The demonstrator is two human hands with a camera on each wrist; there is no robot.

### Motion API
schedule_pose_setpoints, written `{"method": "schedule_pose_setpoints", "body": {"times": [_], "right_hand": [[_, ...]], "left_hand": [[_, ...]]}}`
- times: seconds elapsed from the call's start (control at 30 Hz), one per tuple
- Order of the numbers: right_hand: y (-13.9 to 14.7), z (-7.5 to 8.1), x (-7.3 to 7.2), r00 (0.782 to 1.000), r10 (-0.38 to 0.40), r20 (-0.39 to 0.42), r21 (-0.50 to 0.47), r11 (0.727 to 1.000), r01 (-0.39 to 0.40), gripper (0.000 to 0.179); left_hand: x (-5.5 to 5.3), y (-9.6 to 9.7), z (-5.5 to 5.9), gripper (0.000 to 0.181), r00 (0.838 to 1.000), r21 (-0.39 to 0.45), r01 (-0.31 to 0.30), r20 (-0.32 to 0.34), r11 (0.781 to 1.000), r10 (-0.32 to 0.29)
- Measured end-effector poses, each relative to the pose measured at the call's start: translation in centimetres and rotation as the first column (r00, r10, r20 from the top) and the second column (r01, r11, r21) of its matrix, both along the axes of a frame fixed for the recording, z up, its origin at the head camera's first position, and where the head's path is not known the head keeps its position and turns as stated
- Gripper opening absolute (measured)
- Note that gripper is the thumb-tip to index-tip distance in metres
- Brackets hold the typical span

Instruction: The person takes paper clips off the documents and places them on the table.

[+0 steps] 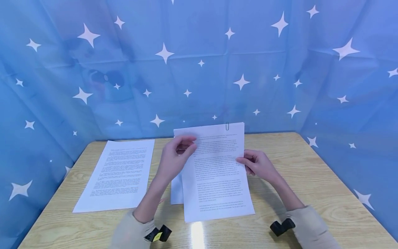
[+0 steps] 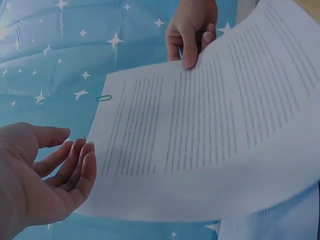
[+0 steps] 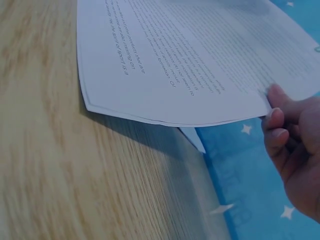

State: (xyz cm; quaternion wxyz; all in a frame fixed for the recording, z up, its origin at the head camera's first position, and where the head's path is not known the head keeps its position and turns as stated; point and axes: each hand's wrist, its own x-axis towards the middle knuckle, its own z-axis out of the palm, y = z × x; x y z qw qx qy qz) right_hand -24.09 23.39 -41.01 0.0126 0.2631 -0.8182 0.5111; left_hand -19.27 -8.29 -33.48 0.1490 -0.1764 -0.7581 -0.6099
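Note:
A thin stack of printed paper (image 1: 217, 176) is held up, tilted, over the middle of the table. Thumb and fingers of my right hand (image 1: 259, 164) pinch its right edge; the right wrist view shows the thumb (image 3: 276, 95) on the printed face. On the top edge, toward the right corner, sits a green paper clip (image 2: 104, 98). My left hand (image 1: 175, 155) is beside the upper left corner, its fingers loosely bent and nothing between thumb and fingertips. In the left wrist view those fingertips (image 2: 90, 147) overlap the margin of the paper.
Another printed sheet (image 1: 116, 176) lies flat on the wooden table (image 1: 311, 180) at the left. Part of a further white sheet (image 1: 177, 192) shows beneath the raised stack, mostly hidden. A blue star-patterned curtain (image 1: 199, 76) stands behind the table and along both sides.

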Motion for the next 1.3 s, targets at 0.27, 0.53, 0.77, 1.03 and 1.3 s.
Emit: {"method": "schedule_pose_setpoints", "body": {"times": [0.27, 0.53, 0.77, 1.03, 1.3], "right_hand": [[-0.3, 0.2, 0.4, 1.0, -0.009, -0.016, 0.006, 1.0, 0.009, 0.01], [-0.1, -0.1, 0.3, 1.0, -0.007, -0.01, 0.003, 1.0, 0.007, 0.011], [-0.2, 0.0, 0.4, 1.0, -0.006, -0.024, 0.015, 1.0, 0.006, 0.011], [-0.4, 0.2, 0.4, 1.0, -0.004, -0.027, 0.014, 1.0, 0.005, 0.011], [-0.5, 0.1, 0.4, 1.0, 0.0, -0.027, 0.014, 1.0, 0.0, 0.013]], "left_hand": [[-0.5, 2.6, 0.7, 0.023, 0.998, 0.077, 0.041, -0.056, 0.996, -0.037], [-1.0, 5.1, 1.3, 0.024, 0.996, 0.052, 0.064, -0.065, 0.997, -0.061], [-1.7, 6.6, 1.6, 0.024, 0.997, 0.078, 0.058, -0.056, 0.995, -0.053], [-2.4, 7.6, 1.7, 0.026, 0.994, 0.162, 0.113, -0.025, 0.98, -0.11], [-2.7, 8.4, 1.9, 0.021, 0.989, 0.186, 0.144, 0.017, 0.972, -0.15]]}}
